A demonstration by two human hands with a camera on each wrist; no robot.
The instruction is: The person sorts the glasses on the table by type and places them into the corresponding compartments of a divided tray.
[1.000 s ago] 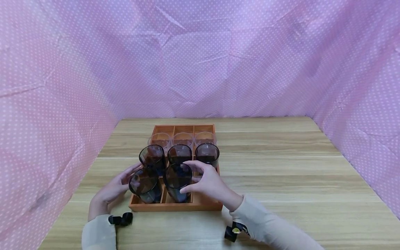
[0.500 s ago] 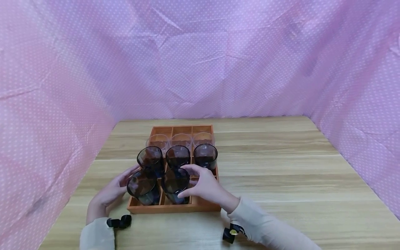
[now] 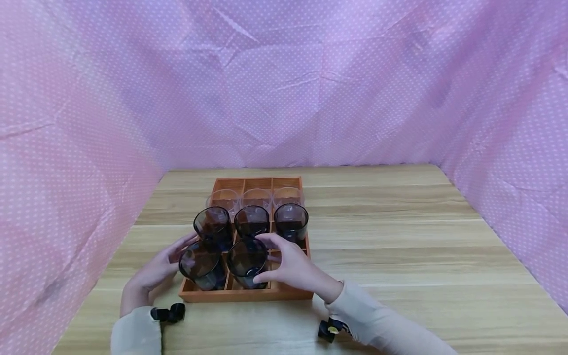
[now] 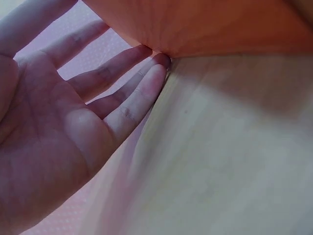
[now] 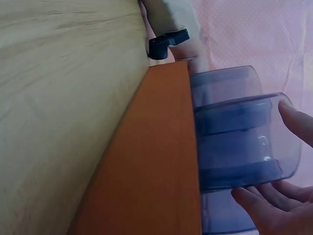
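Observation:
A wooden tray (image 3: 248, 296) divided into compartments stands on the table. My right hand (image 3: 295, 264) holds a dark tinted glass (image 3: 243, 268) in the front middle compartment, thumb on the near side and fingers on the far side. In the right wrist view, the thumb lies near the rim of this glass (image 5: 234, 147), with fingertips at the opposite side. My left hand (image 3: 155, 271) is at the tray's left side, beside another dark glass (image 3: 201, 266). The left wrist view shows its extended fingers (image 4: 132, 110) touching the tray's outer wall (image 4: 210, 29).
Behind these stands a row of three dark glasses, the left one (image 3: 213, 224), the middle one (image 3: 252, 222) and the right one (image 3: 291, 222). Farther back are three clear glasses (image 3: 288, 196). A pink dotted cloth (image 3: 284, 98) surrounds the wooden table (image 3: 399, 236).
The front middle glass has sunk slightly into its compartment, with my right hand lowering along with it. My left hand stays at the tray's side. The whole view has shifted slightly.

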